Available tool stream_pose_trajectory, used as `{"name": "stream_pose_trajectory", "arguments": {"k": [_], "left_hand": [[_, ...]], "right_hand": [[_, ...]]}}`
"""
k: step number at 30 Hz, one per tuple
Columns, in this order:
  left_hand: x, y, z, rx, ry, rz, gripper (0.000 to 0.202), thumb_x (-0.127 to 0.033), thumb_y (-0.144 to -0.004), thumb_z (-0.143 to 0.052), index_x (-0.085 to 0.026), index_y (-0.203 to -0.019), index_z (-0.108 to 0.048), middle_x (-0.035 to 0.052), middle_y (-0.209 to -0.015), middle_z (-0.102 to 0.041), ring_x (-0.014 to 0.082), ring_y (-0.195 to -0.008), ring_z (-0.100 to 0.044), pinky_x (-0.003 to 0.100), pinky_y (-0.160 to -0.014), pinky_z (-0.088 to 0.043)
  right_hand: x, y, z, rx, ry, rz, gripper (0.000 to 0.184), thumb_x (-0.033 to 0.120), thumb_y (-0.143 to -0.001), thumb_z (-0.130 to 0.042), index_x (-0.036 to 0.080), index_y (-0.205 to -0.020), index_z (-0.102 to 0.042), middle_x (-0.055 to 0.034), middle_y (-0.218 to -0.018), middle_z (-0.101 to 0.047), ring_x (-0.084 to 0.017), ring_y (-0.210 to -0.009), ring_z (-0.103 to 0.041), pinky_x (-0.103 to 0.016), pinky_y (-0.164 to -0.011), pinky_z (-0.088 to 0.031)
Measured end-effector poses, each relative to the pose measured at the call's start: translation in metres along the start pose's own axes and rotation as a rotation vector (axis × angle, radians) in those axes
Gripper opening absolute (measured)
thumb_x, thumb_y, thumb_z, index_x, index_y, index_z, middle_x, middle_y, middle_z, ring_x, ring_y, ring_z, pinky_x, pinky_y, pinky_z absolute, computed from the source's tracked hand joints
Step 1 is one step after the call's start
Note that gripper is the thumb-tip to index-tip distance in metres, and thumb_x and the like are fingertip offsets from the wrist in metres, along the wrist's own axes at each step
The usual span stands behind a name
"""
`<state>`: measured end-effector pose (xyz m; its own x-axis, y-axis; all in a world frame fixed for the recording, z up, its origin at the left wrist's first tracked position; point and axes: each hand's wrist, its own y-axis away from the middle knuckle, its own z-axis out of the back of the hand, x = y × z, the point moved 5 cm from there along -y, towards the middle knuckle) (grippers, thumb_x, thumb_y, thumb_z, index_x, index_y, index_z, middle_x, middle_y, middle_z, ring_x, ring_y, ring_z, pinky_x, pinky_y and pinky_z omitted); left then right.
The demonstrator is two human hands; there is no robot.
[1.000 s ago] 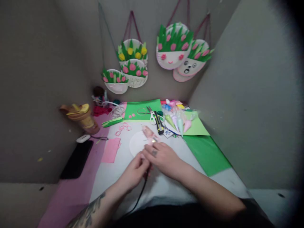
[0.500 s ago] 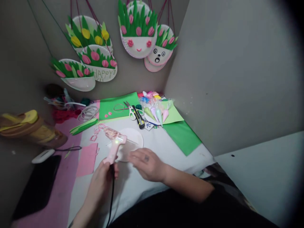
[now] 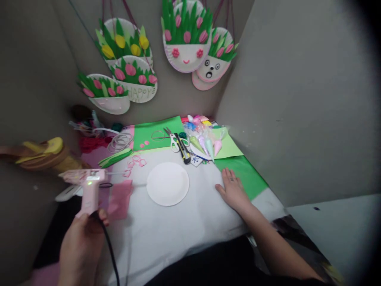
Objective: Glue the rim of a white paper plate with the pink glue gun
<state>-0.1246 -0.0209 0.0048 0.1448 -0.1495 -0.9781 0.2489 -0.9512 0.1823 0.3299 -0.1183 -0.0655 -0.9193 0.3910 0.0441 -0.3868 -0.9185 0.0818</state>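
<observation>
My left hand (image 3: 81, 234) is closed round the lower handle of a pink glue gun (image 3: 91, 192), raised at the left side of the table. A small green light glows on the gun, and its black cord runs down past my wrist. A glue stick pokes out of its back end, toward the right. My right hand (image 3: 235, 190) lies flat with fingers stretched, at the edge of the green paper (image 3: 251, 174). Between the hands a white paper plate (image 3: 168, 184) rests on the white cloth. Pink cut-out letters (image 3: 135, 163) lie behind it to the left.
Scissors (image 3: 175, 143), a yellow-black utility knife (image 3: 183, 151) and bags of coloured clay (image 3: 210, 145) lie at the back. A lidded cup (image 3: 49, 157) stands at the left. Pink paper (image 3: 120, 200) lies beside the gun. Decorated plate baskets (image 3: 187, 55) hang on the wall.
My left hand has carried the glue gun left, away from above the plate. My right hand has moved right and spread flat on the table. The whole plate now shows.
</observation>
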Motion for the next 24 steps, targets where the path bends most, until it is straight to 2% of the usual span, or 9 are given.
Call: {"name": "stream_pose_trajectory", "arguments": {"k": [4, 7, 9, 13, 15, 17, 20, 22, 24], "left_hand": [[-0.004, 0.0, 0.011, -0.031, 0.165, 0.028, 0.029, -0.037, -0.057, -0.069, -0.019, -0.074, -0.055, -0.0026, -0.056, -0.056, 0.012, -0.051, -0.047, 0.022, -0.044, -0.04], [-0.007, -0.002, 0.02, -0.042, 0.168, 0.023, 0.031, -0.037, -0.057, -0.069, -0.017, -0.078, -0.059, -0.0028, -0.054, -0.056, 0.0111, -0.048, -0.047, 0.022, -0.044, -0.04], [-0.007, -0.003, 0.023, -0.052, 0.154, 0.014, 0.03, -0.038, -0.059, -0.068, -0.017, -0.078, -0.059, -0.0026, -0.054, -0.056, 0.0112, -0.049, -0.048, 0.022, -0.045, -0.039], [-0.01, 0.004, 0.019, -0.019, 0.144, -0.009, 0.028, -0.043, -0.062, -0.065, -0.018, -0.072, -0.056, -0.0025, -0.052, -0.053, 0.0117, -0.048, -0.046, 0.024, -0.046, -0.037], [-0.015, 0.012, 0.018, -0.022, 0.138, -0.035, 0.032, -0.047, -0.063, -0.065, -0.017, -0.073, -0.058, -0.003, -0.05, -0.051, 0.0116, -0.048, -0.043, 0.025, -0.046, -0.035], [-0.022, 0.022, 0.024, -0.063, 0.119, -0.087, 0.035, -0.05, -0.065, -0.064, -0.016, -0.071, -0.059, -0.0028, -0.049, -0.051, 0.0115, -0.048, -0.042, 0.025, -0.048, -0.035], [-0.025, 0.036, 0.041, -0.137, 0.098, -0.147, 0.036, -0.052, -0.065, -0.064, -0.016, -0.064, -0.059, -0.0021, -0.047, -0.05, 0.0118, -0.05, -0.043, 0.025, -0.051, -0.036], [-0.019, 0.041, 0.053, -0.166, 0.105, -0.129, 0.035, -0.051, -0.064, -0.065, -0.017, -0.063, -0.06, -0.0021, -0.046, -0.05, 0.0121, -0.05, -0.043, 0.025, -0.051, -0.036], [-0.01, 0.042, 0.063, -0.179, 0.118, -0.089, 0.035, -0.051, -0.062, -0.067, -0.016, -0.064, -0.061, -0.0021, -0.046, -0.05, 0.0121, -0.049, -0.042, 0.025, -0.049, -0.035]], "right_hand": [[0.001, -0.015, 0.005, -0.03, -0.027, 0.058, 0.063, 0.038, -0.092, -0.039, -0.003, -0.14, -0.038, -0.0253, -0.149, -0.034, -0.04, -0.139, -0.027, -0.054, -0.107, -0.032], [0.03, -0.014, 0.031, -0.169, -0.134, 0.126, 0.052, 0.037, -0.092, -0.04, 0.002, -0.127, -0.055, -0.0235, -0.134, -0.054, -0.039, -0.131, -0.041, -0.054, -0.104, -0.035], [0.08, -0.009, 0.053, -0.21, -0.287, 0.334, 0.042, 0.035, -0.09, -0.044, 0.008, -0.119, -0.061, -0.0187, -0.124, -0.062, -0.033, -0.121, -0.05, -0.048, -0.102, -0.039], [0.22, -0.003, 0.074, 0.071, -0.472, 0.805, 0.031, 0.03, -0.088, -0.055, 0.017, -0.114, -0.062, -0.0101, -0.112, -0.067, -0.024, -0.108, -0.056, -0.037, -0.094, -0.044], [0.28, -0.01, 0.074, 0.148, -0.441, 0.918, 0.032, 0.031, -0.087, -0.058, 0.017, -0.115, -0.06, -0.0102, -0.113, -0.066, -0.024, -0.11, -0.054, -0.035, -0.094, -0.042], [0.326, -0.02, 0.068, 0.2, -0.374, 0.954, 0.032, 0.029, -0.085, -0.06, 0.016, -0.115, -0.059, -0.0115, -0.114, -0.065, -0.025, -0.111, -0.053, -0.036, -0.092, -0.042], [0.367, -0.032, 0.057, 0.238, -0.332, 0.998, 0.053, 0.032, -0.076, -0.071, 0.012, -0.121, -0.052, -0.0166, -0.117, -0.062, -0.029, -0.112, -0.052, -0.037, -0.088, -0.043], [0.379, -0.036, 0.051, 0.265, -0.298, 1.018, 0.065, 0.033, -0.067, -0.077, 0.009, -0.121, -0.05, -0.02, -0.119, -0.059, -0.032, -0.112, -0.052, -0.038, -0.087, -0.043], [0.384, -0.038, 0.047, 0.299, -0.263, 1.025, 0.067, 0.032, -0.061, -0.08, 0.008, -0.118, -0.053, -0.0214, -0.115, -0.061, -0.033, -0.107, -0.055, -0.038, -0.083, -0.044]]}}
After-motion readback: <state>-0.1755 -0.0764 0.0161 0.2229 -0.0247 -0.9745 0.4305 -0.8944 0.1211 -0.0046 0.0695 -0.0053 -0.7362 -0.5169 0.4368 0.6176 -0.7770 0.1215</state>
